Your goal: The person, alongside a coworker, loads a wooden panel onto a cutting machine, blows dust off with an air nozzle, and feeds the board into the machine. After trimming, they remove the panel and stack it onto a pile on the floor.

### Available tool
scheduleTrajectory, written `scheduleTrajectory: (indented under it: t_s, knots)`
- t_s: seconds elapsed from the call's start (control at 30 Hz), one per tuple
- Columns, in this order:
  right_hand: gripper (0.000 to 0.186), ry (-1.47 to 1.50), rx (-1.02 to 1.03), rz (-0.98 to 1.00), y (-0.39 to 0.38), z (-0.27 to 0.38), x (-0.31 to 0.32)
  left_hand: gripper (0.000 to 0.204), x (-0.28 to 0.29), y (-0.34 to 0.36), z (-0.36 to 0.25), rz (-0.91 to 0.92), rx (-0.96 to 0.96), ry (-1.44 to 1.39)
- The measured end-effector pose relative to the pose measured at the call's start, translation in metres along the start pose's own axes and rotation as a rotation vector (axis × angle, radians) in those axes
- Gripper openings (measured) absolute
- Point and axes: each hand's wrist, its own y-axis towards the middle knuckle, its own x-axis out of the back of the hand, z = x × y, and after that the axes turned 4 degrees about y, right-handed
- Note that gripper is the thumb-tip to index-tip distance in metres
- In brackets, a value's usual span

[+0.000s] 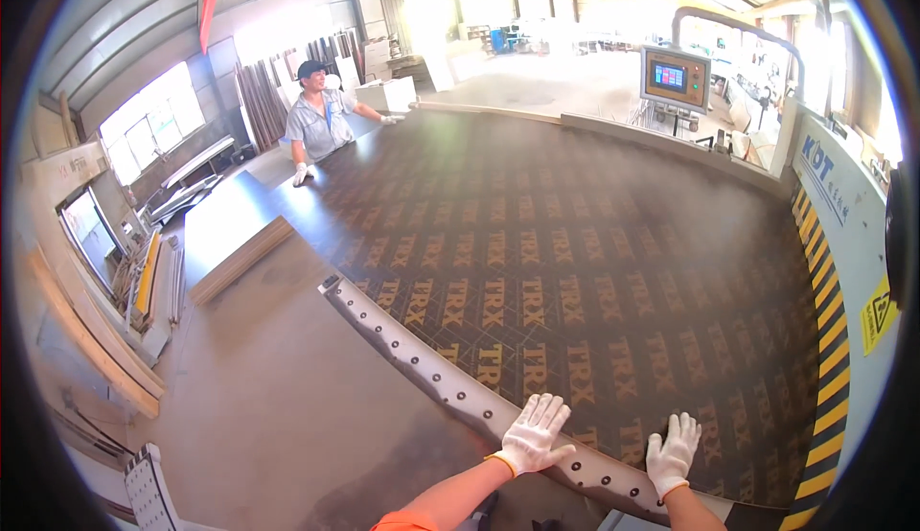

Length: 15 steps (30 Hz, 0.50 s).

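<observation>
My left hand (533, 435), in a white glove, lies open with fingers spread at the near edge of a large dark printed panel (565, 215), over a metal rail (422, 366) with a row of bolt holes along that edge. My right hand (674, 452), also gloved, rests open on the panel a little to the right, near the rail's right end. The panel fills most of the surface in front of me and has a glossy, repeated lighter pattern. Neither hand grips anything.
A co-worker (321, 119) stands at the far left, gloved hands at the panel's edge. Stacked boards (244, 263) lie left. A yellow-black striped machine housing (834, 234) borders the right. A control screen (669, 78) stands behind the panel. Grey floor (268, 378) shows below the rail.
</observation>
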Motion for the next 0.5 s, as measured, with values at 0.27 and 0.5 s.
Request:
scheduleTrajectory:
  t_s: [0.27,0.5]
  knots:
    - [0.058,0.214,0.153,0.156,-0.007,-0.019,0.025,0.071,0.025,-0.03,-0.099,0.065,-0.079,-0.336]
    - [0.049,0.166,0.194,0.036,-0.009,-0.096,0.055,0.054,0.027,-0.15,-0.087,-0.072,0.397,-0.288]
